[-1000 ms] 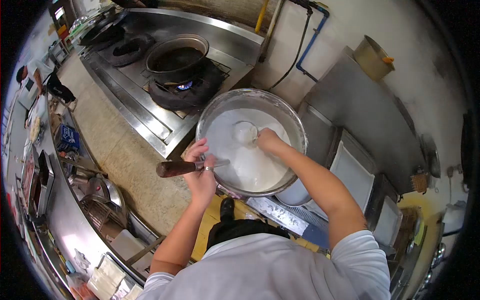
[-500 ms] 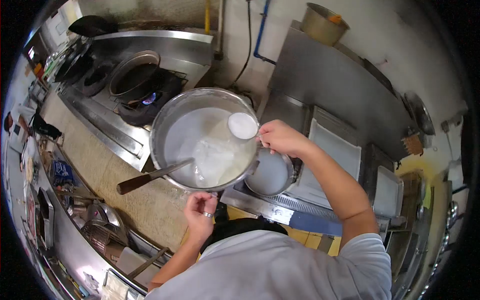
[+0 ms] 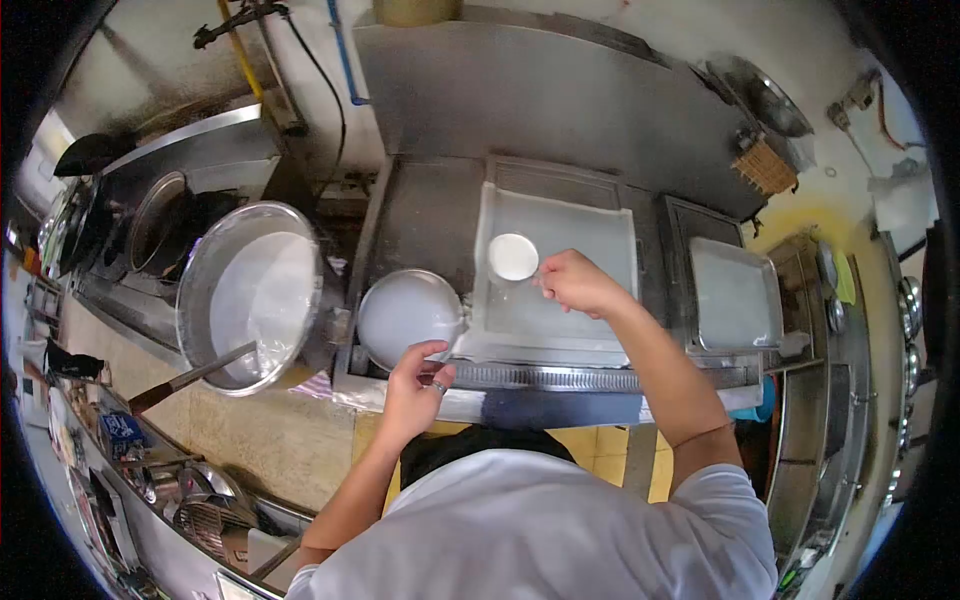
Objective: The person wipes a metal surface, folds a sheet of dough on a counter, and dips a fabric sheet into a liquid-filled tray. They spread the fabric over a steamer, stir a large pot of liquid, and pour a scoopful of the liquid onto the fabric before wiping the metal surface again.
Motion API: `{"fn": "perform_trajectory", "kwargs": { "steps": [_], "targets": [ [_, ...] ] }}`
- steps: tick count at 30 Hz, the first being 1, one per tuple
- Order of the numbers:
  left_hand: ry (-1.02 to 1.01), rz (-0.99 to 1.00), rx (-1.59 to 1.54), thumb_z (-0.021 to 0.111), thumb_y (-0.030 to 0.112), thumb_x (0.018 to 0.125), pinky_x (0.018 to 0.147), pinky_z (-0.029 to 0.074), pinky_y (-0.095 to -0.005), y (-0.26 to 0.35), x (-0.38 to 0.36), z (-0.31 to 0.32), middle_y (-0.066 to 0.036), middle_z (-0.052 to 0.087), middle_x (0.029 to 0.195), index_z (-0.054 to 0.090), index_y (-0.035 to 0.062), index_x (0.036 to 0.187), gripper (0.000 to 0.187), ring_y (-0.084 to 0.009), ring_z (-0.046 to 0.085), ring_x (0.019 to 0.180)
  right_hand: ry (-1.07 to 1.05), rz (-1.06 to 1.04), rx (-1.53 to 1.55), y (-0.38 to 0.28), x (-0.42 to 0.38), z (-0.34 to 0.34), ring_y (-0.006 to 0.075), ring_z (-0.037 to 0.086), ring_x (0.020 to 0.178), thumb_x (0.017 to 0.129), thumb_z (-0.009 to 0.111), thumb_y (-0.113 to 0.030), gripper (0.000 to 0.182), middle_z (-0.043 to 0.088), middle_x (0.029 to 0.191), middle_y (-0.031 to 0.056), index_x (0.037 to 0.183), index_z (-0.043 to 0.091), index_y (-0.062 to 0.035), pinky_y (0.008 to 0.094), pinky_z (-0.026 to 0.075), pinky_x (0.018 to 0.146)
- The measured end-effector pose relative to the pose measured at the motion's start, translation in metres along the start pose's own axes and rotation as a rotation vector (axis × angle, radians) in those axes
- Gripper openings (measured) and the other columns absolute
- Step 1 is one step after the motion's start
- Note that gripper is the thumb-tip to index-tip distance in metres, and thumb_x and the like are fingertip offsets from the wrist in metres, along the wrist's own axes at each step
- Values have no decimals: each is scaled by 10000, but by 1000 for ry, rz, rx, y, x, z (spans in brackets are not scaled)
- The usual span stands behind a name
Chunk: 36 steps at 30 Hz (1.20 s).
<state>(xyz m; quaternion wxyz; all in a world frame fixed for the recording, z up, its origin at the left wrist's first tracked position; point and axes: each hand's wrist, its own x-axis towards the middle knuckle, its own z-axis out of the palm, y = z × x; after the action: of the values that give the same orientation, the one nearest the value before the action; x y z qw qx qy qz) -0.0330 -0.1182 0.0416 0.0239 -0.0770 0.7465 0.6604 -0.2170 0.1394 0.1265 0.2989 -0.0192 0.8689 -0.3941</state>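
Observation:
My right hand [image 3: 580, 284] is closed round the handle of a small round scoop [image 3: 513, 257] filled with white liquid. The scoop is held above a square, cloth-lined tray [image 3: 575, 235]. My left hand [image 3: 412, 392] is by the near edge of a metal bowl [image 3: 411, 315] of whitish liquid, its fingers apart and nothing in them. At the left, a large pot [image 3: 300, 215] holds white liquid, and a wooden-handled utensil [image 3: 172, 393] leans on its rim.
A second white-lined tray [image 3: 735, 297] lies to the right. Another pot [image 3: 157, 222] and a wok [image 3: 88, 155] stand on the stove at the left. A metal backsplash [image 3: 560, 120] rises behind. A co-worker [image 3: 65, 358] is at the far left.
The view has shifted right. My right hand has carried the filled scoop from the large pot to above the tray. My left hand has moved from the pot's rim to beside the bowl, fingers opened.

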Motion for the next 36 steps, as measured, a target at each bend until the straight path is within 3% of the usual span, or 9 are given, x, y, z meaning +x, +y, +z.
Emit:
{"fn": "perform_trajectory", "kwargs": {
  "steps": [6, 12, 18, 20, 21, 24, 27, 30, 36],
  "targets": [
    [-48, 9, 50, 703, -1, 926, 828, 575, -319, -12, 1, 61, -138, 606, 1312, 638, 28, 1235, 317, -212, 706, 984, 187, -21, 139, 136, 35, -25, 147, 501, 455, 898, 624, -140, 194, 598, 646, 53, 755, 623, -10, 348, 360, 388],
    [-43, 21, 34, 699, -14, 923, 832, 576, -320, -17, -1, 66, -137, 596, 1319, 651, 29, 1198, 282, -215, 708, 985, 354, 15, 409, 210, 59, -25, 170, 534, 434, 877, 641, -120, 158, 575, 596, 64, 774, 647, -1, 358, 361, 381],
    [-45, 18, 47, 690, -17, 927, 829, 577, -319, -17, 5, 62, -138, 586, 1328, 653, 31, 1203, 283, -222, 702, 998, 380, 34, 82, 237, 73, -30, 188, 556, 461, 855, 658, -93, 152, 611, 640, 53, 715, 656, -35, 360, 404, 391],
    [-48, 0, 64, 690, -11, 929, 831, 576, -322, -13, 6, 60, -143, 588, 1329, 653, 29, 1203, 280, -228, 701, 1003, 467, -57, 66, 290, 109, -16, 189, 582, 501, 845, 673, -93, 146, 621, 656, 58, 707, 670, -45, 363, 428, 410],
    [-60, -2, 68, 688, -2, 940, 844, 568, -319, -14, 7, 59, -128, 593, 1328, 644, 28, 1215, 280, -217, 693, 1017, 508, -103, 54, 294, 112, -14, 189, 596, 521, 839, 680, -93, 143, 626, 665, 61, 703, 677, -50, 364, 439, 420],
    [-80, -14, 71, 685, 16, 960, 868, 551, -313, -19, 7, 54, -101, 604, 1332, 628, 26, 1235, 280, -195, 676, 1042, 390, -71, -478, 307, 116, -15, 183, 631, 583, 813, 695, -83, 69, 647, 709, 70, 753, 705, -52, 366, 473, 457],
    [-85, -16, 58, 689, 16, 958, 865, 554, -316, -20, 6, 45, -110, 598, 1346, 635, 30, 1230, 278, -201, 678, 1038, 457, -9, -218, 315, 113, -3, 197, 657, 613, 769, 713, -75, 58, 671, 748, 75, 809, 724, -34, 384, 496, 493],
    [-81, -6, 48, 692, 13, 953, 864, 558, -322, -26, 6, 34, -121, 589, 1363, 642, 31, 1225, 277, -213, 683, 1032, 451, 100, -331, 261, 70, -4, 215, 656, 635, 746, 717, -51, 98, 674, 777, 97, 828, 707, 2, 388, 492, 504],
    [-53, -16, 8, 688, -16, 939, 857, 564, -325, -38, 8, 10, -131, 573, 1390, 654, 30, 1216, 283, -220, 687, 1014, 616, 49, -270, 296, 74, 15, 233, 654, 684, 745, 695, -17, 88, 682, 824, 145, 821, 686, 26, 401, 493, 538]
  ]
}}
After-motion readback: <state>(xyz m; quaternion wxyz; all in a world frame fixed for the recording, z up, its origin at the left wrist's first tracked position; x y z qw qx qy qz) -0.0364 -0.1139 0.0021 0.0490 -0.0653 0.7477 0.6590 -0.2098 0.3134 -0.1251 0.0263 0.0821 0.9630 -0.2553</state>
